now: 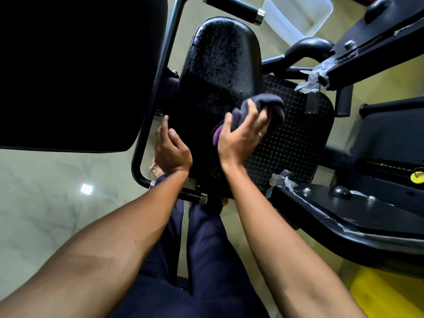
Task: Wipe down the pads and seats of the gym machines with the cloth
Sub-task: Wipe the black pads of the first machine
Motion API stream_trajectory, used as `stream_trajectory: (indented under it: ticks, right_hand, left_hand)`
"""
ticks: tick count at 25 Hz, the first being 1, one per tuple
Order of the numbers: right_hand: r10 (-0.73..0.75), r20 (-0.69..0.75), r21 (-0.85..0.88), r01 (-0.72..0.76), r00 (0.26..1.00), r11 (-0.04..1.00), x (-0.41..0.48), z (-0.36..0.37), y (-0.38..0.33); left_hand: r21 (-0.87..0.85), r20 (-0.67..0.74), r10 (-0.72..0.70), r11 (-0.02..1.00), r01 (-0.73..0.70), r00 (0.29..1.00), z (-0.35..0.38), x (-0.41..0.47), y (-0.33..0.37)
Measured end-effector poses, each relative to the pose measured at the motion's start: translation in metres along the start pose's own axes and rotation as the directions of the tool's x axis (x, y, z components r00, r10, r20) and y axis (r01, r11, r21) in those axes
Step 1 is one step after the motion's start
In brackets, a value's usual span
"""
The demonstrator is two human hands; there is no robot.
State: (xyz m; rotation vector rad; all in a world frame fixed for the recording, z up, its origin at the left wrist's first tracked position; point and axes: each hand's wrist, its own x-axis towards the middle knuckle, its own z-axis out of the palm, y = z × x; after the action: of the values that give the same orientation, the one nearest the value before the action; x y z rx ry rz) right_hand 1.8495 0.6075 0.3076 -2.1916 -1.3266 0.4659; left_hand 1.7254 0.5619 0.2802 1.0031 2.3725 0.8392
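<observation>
The right hand [243, 136] grips a bunched cloth [263, 109], grey with a purple fold showing below the thumb. Its fingers curl over the wad and press it against the right edge of the black seat pad [220, 65], about halfway along its length. The far half of the seat pad is speckled with wet droplets that catch the light. The near half looks dark and matt.

The left hand [172, 150] holds the pad's left edge, level with the right hand. The thumb lies on the top face, and the index finger runs along the side toward the far end. The other fingers are hidden behind the hand. The 2 hands are apart, 1 on each side of the pad.

A black tube frame [160, 65] loops round the left of the seat pad, and its near bar crosses under the left forearm. A large black back pad [68, 65] fills the far left. Right of the seat pad lies a studded footplate [296, 138], partly behind the cloth. Scraps of clear plastic wrap [309, 81] hang from the machine arm at the far right. A translucent white bin [296, 17] stands on the pale floor [57, 191] at the far side. Dark blue trousers [206, 249] show between the forearms.
</observation>
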Motion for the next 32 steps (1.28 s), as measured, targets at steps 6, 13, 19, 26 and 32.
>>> stream_trajectory:
  ticks: [6,13,19,26,32]
  right_hand:
    - [-0.498,0.378,-0.133,0.578,0.781,0.805,-0.062,-0.011,-0.009]
    - [-0.334,0.399,-0.293,0.464,0.854,0.836,0.014,0.005,-0.030]
    - [-0.584,0.658,-0.047,0.800,0.476,0.598,-0.003,0.000,-0.034]
    - [-0.490,0.672,-0.150,0.750,0.555,0.644,0.061,0.002,-0.052]
    - [-0.603,0.786,0.137,0.912,0.137,0.387,0.038,0.019,-0.063]
  left_hand:
    - [-0.007,0.004,0.024,1.000,-0.024,1.000,-0.001,0.004,-0.003]
    - [-0.025,0.018,-0.013,1.000,0.014,1.000,-0.003,0.003,-0.002]
    - [-0.055,0.107,-0.027,0.998,0.033,0.994,-0.007,0.004,-0.004]
    - [-0.040,0.023,-0.026,0.999,0.027,0.999,-0.005,0.003,-0.002]
    - [0.024,0.157,-0.058,0.998,0.055,0.986,-0.010,0.003,-0.005]
